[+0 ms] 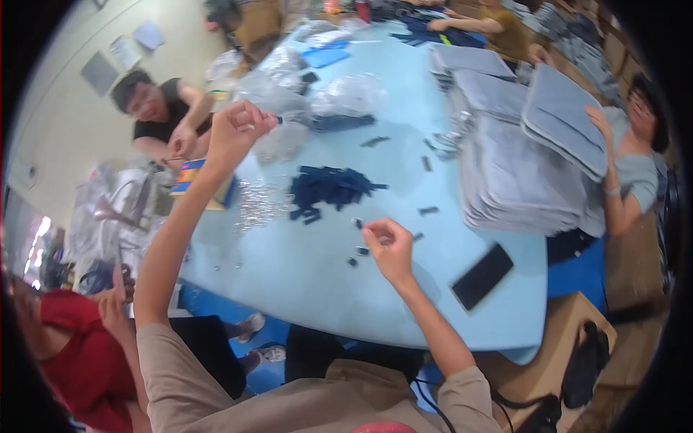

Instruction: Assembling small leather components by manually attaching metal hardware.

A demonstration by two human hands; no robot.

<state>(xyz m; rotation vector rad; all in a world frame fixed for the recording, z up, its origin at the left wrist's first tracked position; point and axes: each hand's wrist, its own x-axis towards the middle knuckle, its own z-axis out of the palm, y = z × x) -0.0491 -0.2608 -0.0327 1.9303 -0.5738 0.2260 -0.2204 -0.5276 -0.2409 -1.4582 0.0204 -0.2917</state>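
My left hand (238,131) is raised over the far left of the table, its fingers pinched on a small dark piece (278,120) that looks like a fabric strip. Lower and to the right, my right hand (390,249) is closed, thumb against forefinger. At its fingertips lies a small dark strip with a shiny ring (358,224); whether the hand grips it is unclear. Similar small ringed pieces (362,251) lie just left of that hand. Between my hands are a pile of navy fabric strips (332,191) and a spread of shiny metal rings (261,206).
A black phone (482,277) lies on the light blue table (447,317) near its right corner. Stacked grey padded pieces (512,173) fill the right side, where a co-worker holds one up. Clear plastic bags (346,95) stand further back. Other people sit around the table.
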